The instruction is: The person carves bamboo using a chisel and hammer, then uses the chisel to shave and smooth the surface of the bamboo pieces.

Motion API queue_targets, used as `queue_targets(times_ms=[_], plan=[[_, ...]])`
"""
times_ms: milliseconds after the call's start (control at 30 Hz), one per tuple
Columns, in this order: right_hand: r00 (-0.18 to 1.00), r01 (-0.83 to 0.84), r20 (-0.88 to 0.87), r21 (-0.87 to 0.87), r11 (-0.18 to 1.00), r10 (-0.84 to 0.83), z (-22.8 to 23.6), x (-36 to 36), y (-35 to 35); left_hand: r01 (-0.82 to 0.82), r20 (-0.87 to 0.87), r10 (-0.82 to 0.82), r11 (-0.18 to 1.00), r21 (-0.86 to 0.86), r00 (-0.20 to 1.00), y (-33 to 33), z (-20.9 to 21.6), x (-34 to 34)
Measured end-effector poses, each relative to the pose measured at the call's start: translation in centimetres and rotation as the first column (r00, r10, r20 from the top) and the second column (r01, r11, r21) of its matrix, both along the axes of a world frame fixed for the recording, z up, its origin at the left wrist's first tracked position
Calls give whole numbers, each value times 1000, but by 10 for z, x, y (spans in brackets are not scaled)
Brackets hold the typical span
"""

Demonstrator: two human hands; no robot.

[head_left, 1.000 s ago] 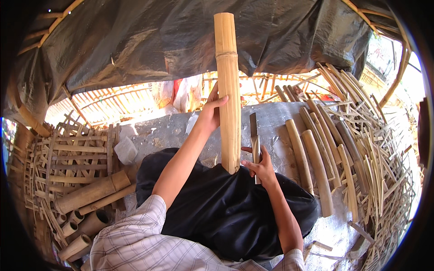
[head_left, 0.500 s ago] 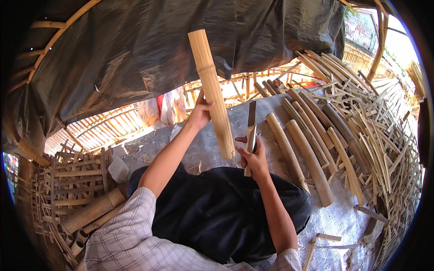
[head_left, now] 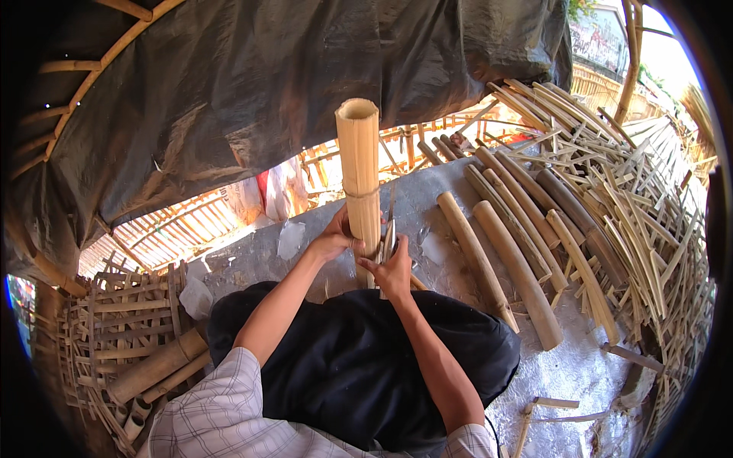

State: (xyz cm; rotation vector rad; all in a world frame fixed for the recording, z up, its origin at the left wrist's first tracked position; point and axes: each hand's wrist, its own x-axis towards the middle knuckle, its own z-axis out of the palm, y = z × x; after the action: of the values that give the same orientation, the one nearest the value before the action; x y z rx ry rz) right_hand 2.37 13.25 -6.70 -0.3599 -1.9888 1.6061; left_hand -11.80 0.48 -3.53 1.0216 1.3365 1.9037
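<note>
apparently for steadiness, left hand (head_left: 334,238) pinches bamboo tube (head_left: 360,168) upright between thumb and fingers | right hand (head_left: 395,271), fingers closed round knife (head_left: 390,233), just beside it | poles (head_left: 518,275) lie right

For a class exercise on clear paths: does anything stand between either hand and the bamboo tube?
Nothing visible separates the left hand from the bamboo tube it grips. On its right, the blade held in the right hand stands between most of that hand and the tube; thumb contact is unclear.
</note>
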Motion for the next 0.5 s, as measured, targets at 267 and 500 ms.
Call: queue_targets(times_ms=[267,500], plan=[[999,22,-48,-56,998,-25,-12,0,-3,-53,-218,62,998,47,974,-27,75,-2],[1000,8,27,96,995,-11,-3,5,-8,-335,-360,359,933,130,861,13,163,21]])
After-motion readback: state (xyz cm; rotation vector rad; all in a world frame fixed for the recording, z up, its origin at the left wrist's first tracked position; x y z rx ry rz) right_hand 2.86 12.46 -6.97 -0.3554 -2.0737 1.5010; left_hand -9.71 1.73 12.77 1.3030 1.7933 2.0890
